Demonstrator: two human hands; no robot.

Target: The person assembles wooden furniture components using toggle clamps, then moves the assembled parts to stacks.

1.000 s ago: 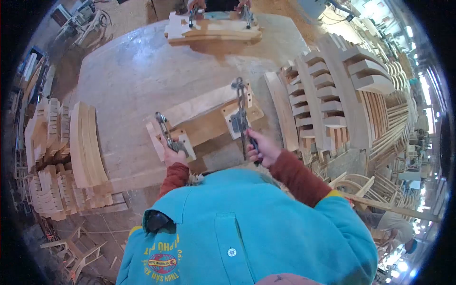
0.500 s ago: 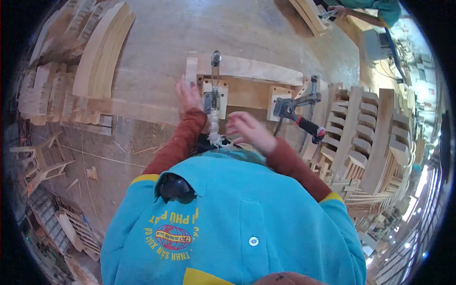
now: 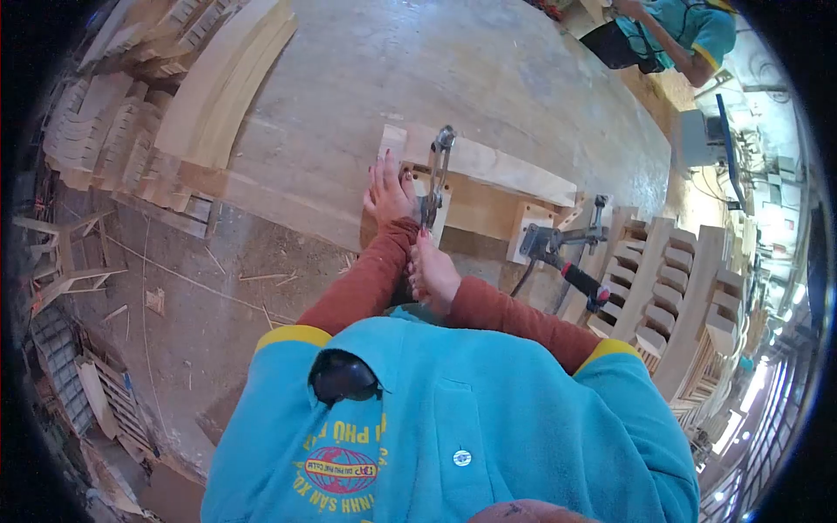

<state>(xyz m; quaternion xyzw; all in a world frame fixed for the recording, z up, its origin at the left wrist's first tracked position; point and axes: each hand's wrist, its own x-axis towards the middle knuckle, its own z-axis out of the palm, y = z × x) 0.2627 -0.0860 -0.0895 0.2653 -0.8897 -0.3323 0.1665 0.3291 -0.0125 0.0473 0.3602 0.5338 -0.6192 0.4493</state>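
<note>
My left hand [image 3: 392, 193] lies with fingers stretched out against the left end of a wooden jig, just below a short pale wood block [image 3: 392, 142]. My right hand [image 3: 432, 275] is closed around the handle of the left toggle clamp [image 3: 440, 170], whose wrapped grip is hidden inside the fingers. A long, slightly curved wood piece [image 3: 501, 166] lies along the jig's far side. To the right, a second toggle clamp [image 3: 562, 240] with a red and black handle is mounted on a light plate and is untouched.
Stacked curved boards [image 3: 222, 96] and slotted wood parts [image 3: 100, 131] stand at left. More slotted pieces [image 3: 676, 270] are piled at right. A wooden frame [image 3: 65, 261] and offcuts lie on the floor. Another person [image 3: 676, 39] works at the far right.
My right hand has moved from open beside the left clamp to closed around its wrapped handle. My left hand still rests at the jig's left end. The camera view has shifted.
</note>
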